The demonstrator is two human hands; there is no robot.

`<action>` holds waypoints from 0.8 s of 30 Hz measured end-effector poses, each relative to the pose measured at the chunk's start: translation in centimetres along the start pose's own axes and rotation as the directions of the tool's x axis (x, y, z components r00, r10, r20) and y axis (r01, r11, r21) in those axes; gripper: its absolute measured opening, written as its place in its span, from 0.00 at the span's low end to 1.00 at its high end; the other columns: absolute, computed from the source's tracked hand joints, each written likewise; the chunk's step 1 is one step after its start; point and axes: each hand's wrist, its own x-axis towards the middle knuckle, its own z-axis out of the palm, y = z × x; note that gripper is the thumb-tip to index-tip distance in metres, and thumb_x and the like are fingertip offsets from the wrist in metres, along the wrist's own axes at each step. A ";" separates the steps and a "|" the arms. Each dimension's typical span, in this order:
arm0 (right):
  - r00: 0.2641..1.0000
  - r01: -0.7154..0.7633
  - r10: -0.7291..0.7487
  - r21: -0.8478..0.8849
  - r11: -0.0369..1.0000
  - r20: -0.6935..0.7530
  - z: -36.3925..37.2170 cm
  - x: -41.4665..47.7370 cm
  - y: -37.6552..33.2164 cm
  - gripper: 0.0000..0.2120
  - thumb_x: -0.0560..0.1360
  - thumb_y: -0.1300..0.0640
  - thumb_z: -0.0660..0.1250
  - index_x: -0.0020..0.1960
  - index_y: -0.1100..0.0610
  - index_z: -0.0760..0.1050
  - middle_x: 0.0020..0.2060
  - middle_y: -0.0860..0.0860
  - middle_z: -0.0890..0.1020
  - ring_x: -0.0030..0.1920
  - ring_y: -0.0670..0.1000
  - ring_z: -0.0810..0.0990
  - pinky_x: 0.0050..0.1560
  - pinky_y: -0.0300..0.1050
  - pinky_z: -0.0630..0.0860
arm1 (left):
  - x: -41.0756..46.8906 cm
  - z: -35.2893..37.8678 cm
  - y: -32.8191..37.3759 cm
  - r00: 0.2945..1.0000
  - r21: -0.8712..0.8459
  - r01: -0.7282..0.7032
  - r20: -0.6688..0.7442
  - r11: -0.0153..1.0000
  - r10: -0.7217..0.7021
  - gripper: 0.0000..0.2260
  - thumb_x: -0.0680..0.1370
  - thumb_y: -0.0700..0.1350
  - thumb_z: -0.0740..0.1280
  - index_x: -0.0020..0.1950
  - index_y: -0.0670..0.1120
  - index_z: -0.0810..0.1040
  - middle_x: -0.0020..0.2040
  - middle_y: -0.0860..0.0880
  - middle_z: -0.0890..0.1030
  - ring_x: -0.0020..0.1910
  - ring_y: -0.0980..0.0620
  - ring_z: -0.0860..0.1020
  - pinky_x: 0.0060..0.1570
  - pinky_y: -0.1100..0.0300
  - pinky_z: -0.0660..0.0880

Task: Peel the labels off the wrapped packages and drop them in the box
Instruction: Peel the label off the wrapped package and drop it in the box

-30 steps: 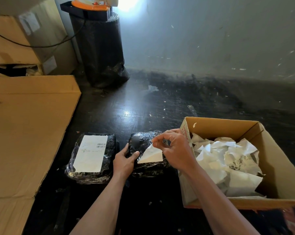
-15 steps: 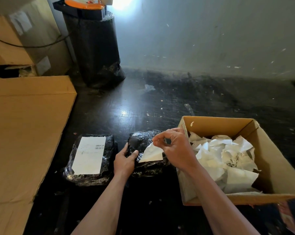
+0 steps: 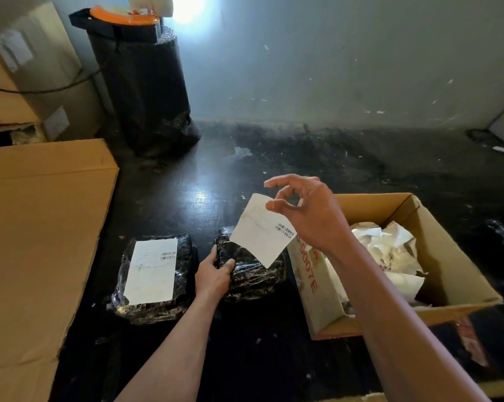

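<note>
1. The right hand (image 3: 308, 216) holds a peeled label (image 3: 260, 232) in the air, above the right-hand package (image 3: 250, 271) and just left of the box (image 3: 453, 256). How it grips is unclear: thumb and forefinger look spread apart, so the sheet may be pinched lower down or merely stuck to the fingers (image 3: 276, 206).
2. The label's lowest corner overlaps the package in this view; whether it is fully free cannot be told. Lift until it hangs clear.
3. Carry it right, over the box's near wall, and let go above the crumpled labels (image 3: 389, 248) inside.
4. If the adhesive clings, wipe it off against the cardboard rim.
5. The left hand (image 3: 214, 275) is clamped on the package's left edge; keep it pressing down so the wrap does not lift.
6. The left-hand package (image 3: 155, 271) wears its label (image 3: 153, 271) untouched; it is next.
</note>
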 end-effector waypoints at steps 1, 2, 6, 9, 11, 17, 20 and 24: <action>1.000 -0.006 0.006 0.005 1.000 0.000 -0.2 -0.3 -0.1 0.15 0.74 0.53 0.76 0.60 0.45 0.80 0.44 0.42 0.84 0.50 0.44 0.80 0.50 0.36 0.75 | 0.0 -0.1 0.0 1.000 0.004 0.002 0.006 1.000 -0.002 0.32 0.77 0.48 0.73 0.79 0.51 0.66 0.73 0.47 0.75 0.71 0.47 0.74 0.70 0.54 0.68; 1.000 -0.012 0.012 0.012 1.000 -0.007 -0.4 -0.4 -0.2 0.15 0.74 0.54 0.76 0.59 0.46 0.80 0.42 0.41 0.84 0.50 0.42 0.80 0.49 0.31 0.74 | 0.0 -0.1 0.1 1.000 0.007 0.004 0.013 1.000 -0.004 0.32 0.77 0.47 0.73 0.79 0.51 0.66 0.73 0.47 0.74 0.71 0.47 0.73 0.70 0.54 0.68; 1.000 -0.004 0.005 0.034 0.999 -0.029 -1.3 -0.7 -0.7 0.06 0.75 0.60 0.75 0.46 0.50 0.82 0.42 0.41 0.84 0.48 0.36 0.80 0.43 0.25 0.74 | -0.1 -0.3 0.2 0.999 0.008 -0.002 0.044 1.000 0.002 0.32 0.78 0.49 0.73 0.80 0.52 0.65 0.73 0.45 0.74 0.70 0.45 0.74 0.69 0.51 0.69; 1.000 0.009 -0.009 0.042 0.999 -0.018 -1.6 -1.4 -0.7 0.06 0.76 0.62 0.74 0.46 0.51 0.83 0.42 0.42 0.85 0.48 0.39 0.82 0.44 0.28 0.77 | -0.4 -0.5 0.4 0.998 0.045 -0.015 0.061 0.999 0.013 0.32 0.78 0.51 0.71 0.80 0.51 0.64 0.73 0.46 0.75 0.69 0.45 0.75 0.69 0.50 0.70; 0.999 0.011 -0.010 0.021 1.000 -0.032 -1.8 -1.7 -0.5 0.06 0.76 0.62 0.74 0.45 0.50 0.84 0.44 0.42 0.84 0.49 0.39 0.81 0.45 0.29 0.75 | -0.5 -0.7 0.9 0.998 0.084 -0.038 0.062 0.996 0.033 0.30 0.80 0.51 0.70 0.80 0.50 0.64 0.73 0.47 0.74 0.70 0.45 0.74 0.68 0.52 0.70; 0.991 -0.041 0.032 -0.071 0.997 -0.127 -3.9 -2.6 -0.7 0.06 0.76 0.59 0.75 0.45 0.49 0.84 0.48 0.43 0.80 0.48 0.40 0.80 0.44 0.25 0.75 | -2.0 -0.9 4.6 0.976 0.313 -0.187 -0.048 0.931 0.212 0.29 0.80 0.52 0.68 0.79 0.46 0.65 0.73 0.45 0.74 0.71 0.43 0.73 0.69 0.45 0.71; 0.984 -0.049 0.015 -0.189 0.981 -0.176 -5.8 -3.1 -0.2 0.05 0.77 0.60 0.73 0.47 0.51 0.84 0.44 0.46 0.84 0.45 0.46 0.83 0.47 0.40 0.83 | -2.9 -0.1 8.0 0.930 0.337 -0.350 0.010 0.874 0.368 0.28 0.80 0.51 0.69 0.78 0.47 0.67 0.72 0.44 0.76 0.69 0.43 0.75 0.69 0.43 0.72; 0.975 -0.123 0.048 -0.345 0.931 -0.219 -8.9 -3.5 1.4 0.04 0.78 0.58 0.72 0.49 0.51 0.84 0.43 0.48 0.85 0.45 0.48 0.83 0.54 0.56 0.83 | -4.0 2.2 11.7 0.887 0.303 -0.462 0.159 0.834 0.433 0.26 0.81 0.49 0.67 0.78 0.46 0.68 0.69 0.43 0.77 0.58 0.49 0.79 0.61 0.53 0.74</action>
